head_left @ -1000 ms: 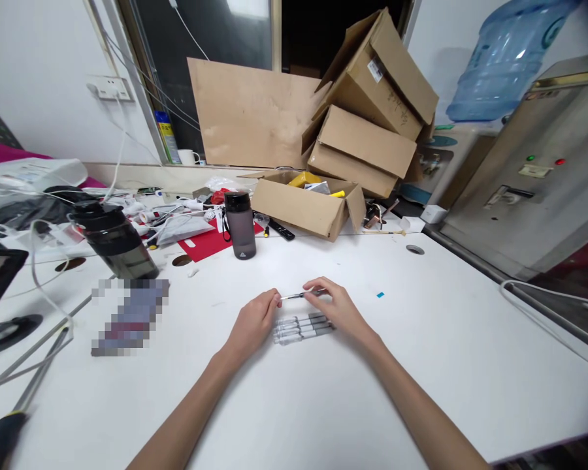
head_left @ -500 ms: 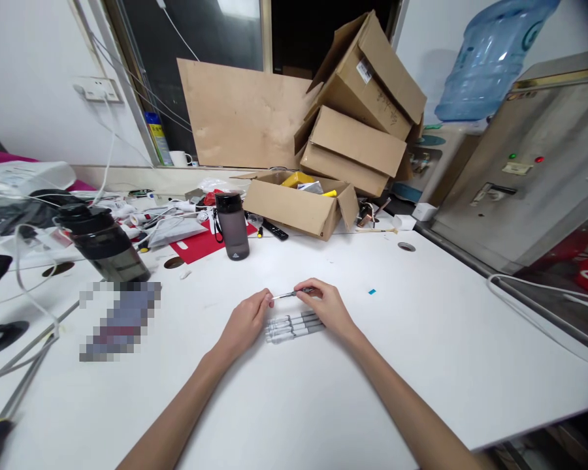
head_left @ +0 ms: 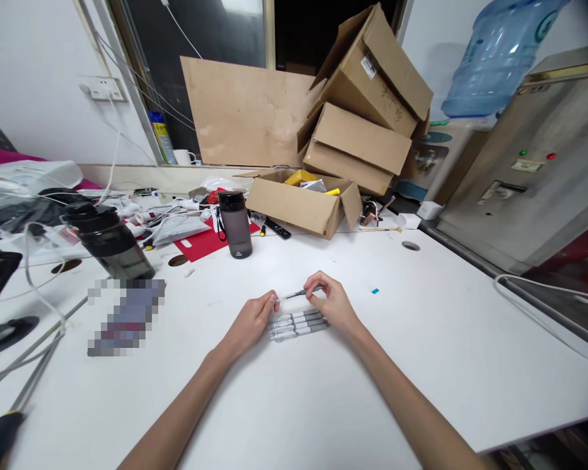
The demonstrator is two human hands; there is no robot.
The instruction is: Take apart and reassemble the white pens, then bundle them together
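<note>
A thin pen (head_left: 296, 294) spans the gap between my two hands, its dark part to the right and its pale end to the left. My left hand (head_left: 255, 316) pinches the pale end. The fingers of my right hand (head_left: 332, 301) are closed round the dark end. Just below, several grey and white pens (head_left: 296, 324) lie side by side on the white table (head_left: 284, 405). My right hand partly covers their right ends.
A dark bottle (head_left: 236, 225) stands behind my hands, beside a red sheet (head_left: 203, 245). An open cardboard box (head_left: 294, 205) is at the back. Another bottle (head_left: 110, 241) leans at the left. A blue scrap (head_left: 375, 291) lies to the right.
My right hand has shifted slightly up and right with the pen's dark end. The whole view has moved a little, so most things appear slightly further right.
</note>
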